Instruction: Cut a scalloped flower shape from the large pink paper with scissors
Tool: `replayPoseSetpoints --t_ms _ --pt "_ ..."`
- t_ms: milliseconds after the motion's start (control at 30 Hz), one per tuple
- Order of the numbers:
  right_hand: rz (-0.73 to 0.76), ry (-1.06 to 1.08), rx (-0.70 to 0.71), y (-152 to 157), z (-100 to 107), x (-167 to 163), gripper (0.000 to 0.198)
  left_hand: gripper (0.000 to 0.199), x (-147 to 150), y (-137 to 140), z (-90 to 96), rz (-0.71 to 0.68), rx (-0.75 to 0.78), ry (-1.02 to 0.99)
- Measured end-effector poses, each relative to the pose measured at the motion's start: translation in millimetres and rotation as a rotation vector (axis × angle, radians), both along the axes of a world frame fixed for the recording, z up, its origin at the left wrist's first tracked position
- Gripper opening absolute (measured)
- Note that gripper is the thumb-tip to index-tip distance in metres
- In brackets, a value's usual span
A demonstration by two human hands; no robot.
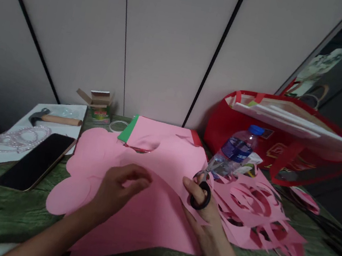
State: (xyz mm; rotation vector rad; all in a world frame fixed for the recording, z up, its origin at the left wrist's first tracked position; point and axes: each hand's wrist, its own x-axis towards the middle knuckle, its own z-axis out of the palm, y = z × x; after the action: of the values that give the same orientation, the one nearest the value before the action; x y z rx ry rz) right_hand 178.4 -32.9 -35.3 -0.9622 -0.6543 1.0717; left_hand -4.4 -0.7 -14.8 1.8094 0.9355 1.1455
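Observation:
My right hand (206, 210) is closed on scissors (202, 191) with black handle loops, their blades pointing up and away. A pink paper sheet (178, 160) with curved cut edges lies against the same hand; whether the fingers also pinch it, I cannot tell. Over the pink paper, my left hand (125, 183) has its fingers bent, with a gap between thumb and fingers and nothing visible in it. Rounded pink paper pieces (70, 194) overlap to the left of that hand. Beneath both hands spreads another large pink sheet (137, 227).
Pink paper scraps (253, 203) pile up at right, beside a water bottle (235, 152) and a red bag (225, 119). On the left are a phone (36, 162), clear beads (21, 138), a hammer (61, 119) and an opened small box (100, 107). A wall panel (166, 57) stands behind.

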Motion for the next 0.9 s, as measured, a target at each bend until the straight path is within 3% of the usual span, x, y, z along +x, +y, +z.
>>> replayPoseSetpoints --t_ms 67,100,133,233,300,433,500,567,667,733,800,900 --pt "0.075 0.035 -0.010 -1.5 2.4 0.1 0.034 0.020 2.0 -0.4 -2.7 -0.223 -0.208 -0.068" --pt "0.115 0.011 -0.008 -2.4 4.1 -0.5 0.033 0.026 2.7 -1.5 -4.5 -0.229 -0.276 -0.086" --pt "0.161 -0.028 -0.002 -3.3 5.8 -1.3 0.033 0.031 3.1 -3.1 -6.4 -0.187 -0.344 -0.083" --pt "0.277 -0.166 -0.013 -4.4 7.6 -2.6 0.029 0.040 3.9 -8.5 -9.1 0.115 -0.620 0.030" --pt "0.292 -0.296 -0.046 -3.1 5.1 -2.0 0.030 0.044 4.9 -10.5 -7.2 0.228 -0.721 0.074" --pt "0.274 -0.441 -0.084 1.6 -3.8 1.0 0.029 0.036 7.7 -5.8 -1.6 0.315 -0.649 0.015" --pt "0.244 -0.457 -0.061 1.9 -4.9 1.7 0.032 0.034 7.8 1.2 -2.9 0.332 -0.698 -0.091" --pt "0.158 -0.550 -0.017 -0.8 -1.7 1.0 0.036 0.016 7.6 9.1 -6.9 0.332 -0.703 -0.510" --pt "0.066 -0.664 0.071 -9.1 7.8 -4.7 0.035 0.009 9.7 15.9 -11.3 0.299 -0.717 -0.679" --pt "0.209 -0.549 0.075 -15.5 12.6 -12.4 0.028 0.012 13.1 14.6 -9.6 0.273 -0.687 -0.753" --pt "0.465 -0.410 -0.003 -20.6 13.2 -21.9 0.026 0.011 16.8 9.9 -4.5 0.237 -0.593 -0.889" --pt "0.726 -0.363 -0.129 -24.9 7.2 -34.2 0.030 0.008 19.3 0.9 4.7 0.155 -0.499 -0.790"
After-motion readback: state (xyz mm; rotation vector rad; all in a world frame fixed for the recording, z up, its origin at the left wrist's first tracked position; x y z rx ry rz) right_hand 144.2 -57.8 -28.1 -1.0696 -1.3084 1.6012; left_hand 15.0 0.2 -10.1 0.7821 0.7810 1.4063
